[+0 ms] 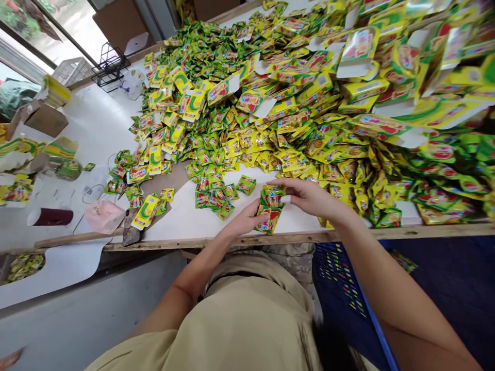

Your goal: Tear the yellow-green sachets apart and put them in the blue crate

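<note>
Near the table's front edge, my left hand [247,219] is closed around a small candy box [269,219] with a red fruit picture on green. My right hand [303,197] pinches green candy sachets [273,195] at the box's upper end. Whether the sachets are partly inside the box I cannot tell. Loose green sachets [214,191] lie just left of my hands, and yellow sachets [286,159] are heaped beyond them.
A large heap of yellow boxes [297,77] and sachets covers the table's back and right. On the left are a phone [132,226], a dark red cup [50,217], a pink bag [104,216] and a cardboard box [45,119]. A blue crate [340,278] stands below the edge.
</note>
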Demonstrator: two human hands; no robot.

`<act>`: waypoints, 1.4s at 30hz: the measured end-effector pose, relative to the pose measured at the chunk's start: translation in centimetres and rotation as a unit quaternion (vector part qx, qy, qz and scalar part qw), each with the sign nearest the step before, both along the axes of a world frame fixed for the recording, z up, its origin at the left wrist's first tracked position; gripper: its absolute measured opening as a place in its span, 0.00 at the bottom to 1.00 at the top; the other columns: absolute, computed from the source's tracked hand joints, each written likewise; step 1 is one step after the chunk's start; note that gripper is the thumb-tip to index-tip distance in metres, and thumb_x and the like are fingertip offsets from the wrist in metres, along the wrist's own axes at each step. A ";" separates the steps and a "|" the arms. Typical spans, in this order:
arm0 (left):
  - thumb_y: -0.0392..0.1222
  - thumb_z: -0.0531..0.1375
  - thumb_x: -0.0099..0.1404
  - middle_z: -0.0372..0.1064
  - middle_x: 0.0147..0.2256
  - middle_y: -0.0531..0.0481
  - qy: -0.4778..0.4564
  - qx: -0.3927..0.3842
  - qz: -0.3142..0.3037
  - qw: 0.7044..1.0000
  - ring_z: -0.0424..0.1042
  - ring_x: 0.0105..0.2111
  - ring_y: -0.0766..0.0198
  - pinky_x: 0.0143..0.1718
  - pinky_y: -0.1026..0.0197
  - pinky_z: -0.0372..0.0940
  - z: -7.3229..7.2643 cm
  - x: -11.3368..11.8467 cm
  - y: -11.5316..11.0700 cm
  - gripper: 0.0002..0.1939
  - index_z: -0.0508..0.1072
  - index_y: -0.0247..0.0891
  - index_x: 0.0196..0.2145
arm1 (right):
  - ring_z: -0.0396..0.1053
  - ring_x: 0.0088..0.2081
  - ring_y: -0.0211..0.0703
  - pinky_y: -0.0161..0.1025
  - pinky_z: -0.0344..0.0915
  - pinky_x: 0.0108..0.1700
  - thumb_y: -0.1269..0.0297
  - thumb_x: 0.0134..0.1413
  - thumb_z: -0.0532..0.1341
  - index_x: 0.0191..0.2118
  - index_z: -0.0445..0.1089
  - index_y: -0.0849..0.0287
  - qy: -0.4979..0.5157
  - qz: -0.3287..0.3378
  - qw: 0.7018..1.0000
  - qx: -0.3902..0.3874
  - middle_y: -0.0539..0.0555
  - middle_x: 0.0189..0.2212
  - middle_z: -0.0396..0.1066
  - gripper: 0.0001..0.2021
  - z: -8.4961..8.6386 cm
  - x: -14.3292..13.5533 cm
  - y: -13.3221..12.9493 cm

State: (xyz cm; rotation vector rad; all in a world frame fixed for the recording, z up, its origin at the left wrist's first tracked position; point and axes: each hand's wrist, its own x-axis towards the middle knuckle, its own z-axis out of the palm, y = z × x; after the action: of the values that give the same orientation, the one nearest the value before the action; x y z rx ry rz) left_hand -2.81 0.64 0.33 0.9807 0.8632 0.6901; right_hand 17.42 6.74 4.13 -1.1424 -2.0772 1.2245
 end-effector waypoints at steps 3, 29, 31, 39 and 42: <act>0.51 0.67 0.52 0.68 0.49 0.43 0.008 0.013 0.004 1.000 0.65 0.52 0.52 0.55 0.52 0.57 0.3 0.0 0.2 0.35 0.64 0.37 0.54 | 0.65 0.27 0.38 0.36 0.65 0.32 0.70 0.48 0.56 0.51 0.71 0.55 -0.004 -0.029 1.000 0.002 0.50 0.27 0.69 0.22 0.0 -0.2 0.1; 0.47 0.66 0.53 0.65 0.52 0.42 0.015 0.035 0.065 0.997 0.66 0.51 0.55 0.52 0.55 0.60 0.3 1.2 -0.3 0.34 0.59 0.37 0.54 | 0.69 0.32 0.40 0.38 0.67 0.34 0.66 0.47 0.59 0.38 0.64 0.56 0.075 -0.106 0.991 -0.028 0.53 0.35 0.70 0.10 0.5 -0.7 -2.0; 0.46 0.68 0.52 0.66 0.52 0.41 0.010 0.023 0.079 0.997 0.67 0.51 0.55 0.53 0.54 0.60 0.4 1.2 -0.3 0.35 0.60 0.37 0.54 | 0.69 0.33 0.41 0.38 0.67 0.36 0.66 0.47 0.59 0.37 0.63 0.57 0.079 -0.122 0.989 -0.030 0.53 0.33 0.69 0.09 -0.1 -0.7 -2.1; 0.46 0.72 0.43 0.76 0.38 0.39 -0.042 -0.086 0.035 0.995 0.75 0.41 0.51 0.49 0.47 0.65 1.2 1.5 0.7 0.31 0.71 0.31 0.44 | 0.65 0.30 0.39 0.35 0.61 0.33 0.72 0.43 0.58 0.32 0.66 0.58 -0.049 0.020 0.998 0.021 0.50 0.28 0.68 0.07 1.8 0.3 -0.9; 0.45 0.72 0.42 0.76 0.34 0.41 -0.017 -0.096 0.016 0.995 0.76 0.36 0.55 0.47 0.49 0.66 1.2 1.8 1.1 0.26 0.74 0.29 0.37 | 0.65 0.34 0.41 0.34 0.60 0.32 0.74 0.43 0.57 0.40 0.68 0.59 -0.054 0.032 0.995 0.080 0.54 0.34 0.68 0.14 2.7 0.1 -0.8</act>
State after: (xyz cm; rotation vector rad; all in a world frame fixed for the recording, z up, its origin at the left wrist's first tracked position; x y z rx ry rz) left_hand -1.03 1.77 1.53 0.7822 0.8997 0.6375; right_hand 17.53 5.94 6.82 -1.0967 -2.2629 1.0226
